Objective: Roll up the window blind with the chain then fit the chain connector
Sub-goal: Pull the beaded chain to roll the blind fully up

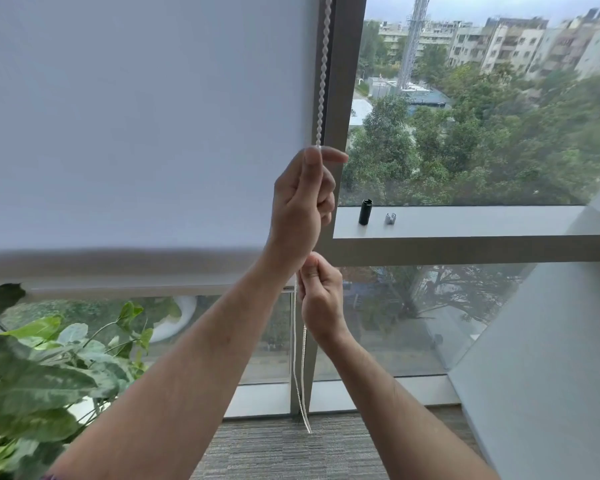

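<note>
A white roller blind [146,116] covers the left window, and its bottom bar [118,268] hangs about halfway down the pane. The white bead chain [323,74] runs down along the blind's right edge beside the grey window post. My left hand [303,202] is raised and pinches the chain between thumb and forefinger. Just below it, my right hand [321,296] grips the same chain. The chain's loose ends [303,386] dangle down to the carpet. A small silver chain connector [390,218] lies on the window ledge to the right, apart from both hands.
A black cylinder [365,212] stands on the grey ledge [482,223] beside the connector. A leafy potted plant [49,368] fills the lower left. A white slanted wall [551,358] closes in on the right. Grey carpet [274,452] lies below.
</note>
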Tool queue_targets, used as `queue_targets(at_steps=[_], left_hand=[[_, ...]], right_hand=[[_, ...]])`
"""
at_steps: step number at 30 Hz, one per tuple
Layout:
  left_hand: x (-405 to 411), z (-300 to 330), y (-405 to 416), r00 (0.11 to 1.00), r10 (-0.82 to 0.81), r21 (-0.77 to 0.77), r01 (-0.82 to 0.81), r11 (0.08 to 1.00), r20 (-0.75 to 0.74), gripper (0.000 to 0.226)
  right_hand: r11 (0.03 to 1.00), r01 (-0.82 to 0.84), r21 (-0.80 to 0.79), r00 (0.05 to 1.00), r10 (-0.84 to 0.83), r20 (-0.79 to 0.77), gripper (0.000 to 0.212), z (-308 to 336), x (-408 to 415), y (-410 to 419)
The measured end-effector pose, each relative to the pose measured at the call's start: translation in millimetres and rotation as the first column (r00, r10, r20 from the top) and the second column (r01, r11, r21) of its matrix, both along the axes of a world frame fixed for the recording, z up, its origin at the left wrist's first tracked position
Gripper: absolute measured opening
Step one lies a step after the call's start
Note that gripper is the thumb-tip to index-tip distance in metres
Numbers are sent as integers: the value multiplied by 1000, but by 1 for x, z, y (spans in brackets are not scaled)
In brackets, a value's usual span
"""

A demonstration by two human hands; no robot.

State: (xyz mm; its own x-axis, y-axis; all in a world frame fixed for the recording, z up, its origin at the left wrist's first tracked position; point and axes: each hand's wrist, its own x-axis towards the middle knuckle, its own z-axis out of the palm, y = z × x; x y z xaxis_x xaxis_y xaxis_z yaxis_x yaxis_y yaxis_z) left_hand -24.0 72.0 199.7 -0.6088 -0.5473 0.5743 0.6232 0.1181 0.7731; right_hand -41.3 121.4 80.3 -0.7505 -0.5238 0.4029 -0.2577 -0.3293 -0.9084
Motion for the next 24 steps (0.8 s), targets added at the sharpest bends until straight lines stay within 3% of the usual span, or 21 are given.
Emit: queue_targets(at_steps=[6, 10, 13, 17, 24], left_hand=[[-5, -37, 12, 995, 76, 2, -77, 997, 66, 36], [0, -73, 14, 984, 133, -5, -133, 991, 116, 37], [3, -88, 16, 978, 161, -5, -161, 987, 135, 35], [2, -103, 19, 970, 184, -24, -182, 983, 156, 33], [2, -137, 15, 962, 156, -15, -157, 987, 223, 34]], right_hand=[[997, -15, 72, 998, 11, 67, 43, -33, 0, 12], [985, -121, 124, 983, 102, 151, 33, -62, -4, 23], [979, -144, 142, 975, 116, 187, 39, -62, -12, 29], [994, -35, 100, 989, 20, 147, 65, -22, -31, 24], [974, -142, -174, 990, 143, -8, 36, 101, -37, 10]])
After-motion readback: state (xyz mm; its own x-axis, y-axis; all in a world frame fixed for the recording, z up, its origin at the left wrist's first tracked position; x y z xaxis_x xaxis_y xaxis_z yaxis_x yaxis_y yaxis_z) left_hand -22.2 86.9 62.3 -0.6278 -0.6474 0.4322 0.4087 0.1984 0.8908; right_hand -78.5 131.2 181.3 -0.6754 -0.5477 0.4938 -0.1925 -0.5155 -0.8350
